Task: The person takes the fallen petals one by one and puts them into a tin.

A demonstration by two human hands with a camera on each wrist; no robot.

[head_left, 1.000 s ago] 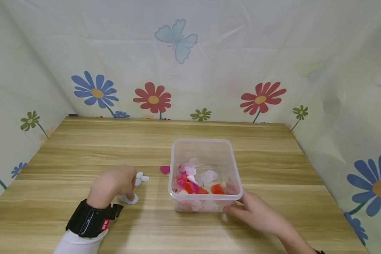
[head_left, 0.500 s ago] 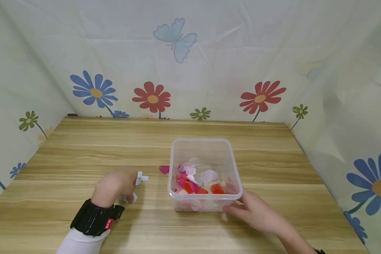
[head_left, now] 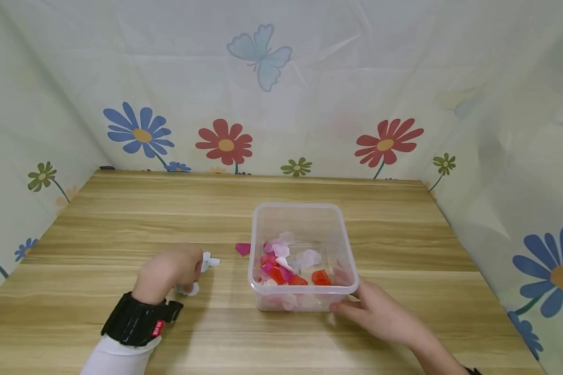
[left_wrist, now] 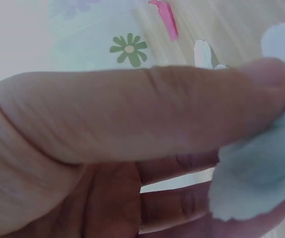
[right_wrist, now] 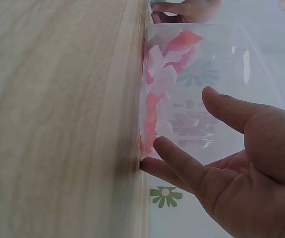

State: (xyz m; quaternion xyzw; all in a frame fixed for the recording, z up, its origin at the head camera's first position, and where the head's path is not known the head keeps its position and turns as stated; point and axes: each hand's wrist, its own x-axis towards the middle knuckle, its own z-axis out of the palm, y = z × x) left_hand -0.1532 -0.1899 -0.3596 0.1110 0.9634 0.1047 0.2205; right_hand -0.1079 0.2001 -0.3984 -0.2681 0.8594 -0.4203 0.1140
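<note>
My left hand (head_left: 169, 273) is low over the table, left of the box, its thumb and fingers pinching a white artificial petal (left_wrist: 256, 173). In the left wrist view the thumb lies across this petal, with the fingers behind it. Just beyond these fingertips lies another white petal (head_left: 211, 262) with rounded lobes. A clear plastic box (head_left: 305, 290) holds pink, red, magenta and white petals (head_left: 280, 251), gathered mostly at its left side. My right hand (head_left: 380, 315) rests against the box's near right corner, its fingers fairly straight and touching the wall.
A magenta petal (head_left: 243, 249) lies on the wooden table (head_left: 192, 203), close to the left side of the box. Behind and beside the table hangs a pale curtain (head_left: 319, 104) printed with flowers and a butterfly.
My left hand stays near the same spot, its fingers shifting slightly as the white petal under them gets drawn in. The right hand and the box have not moved.
</note>
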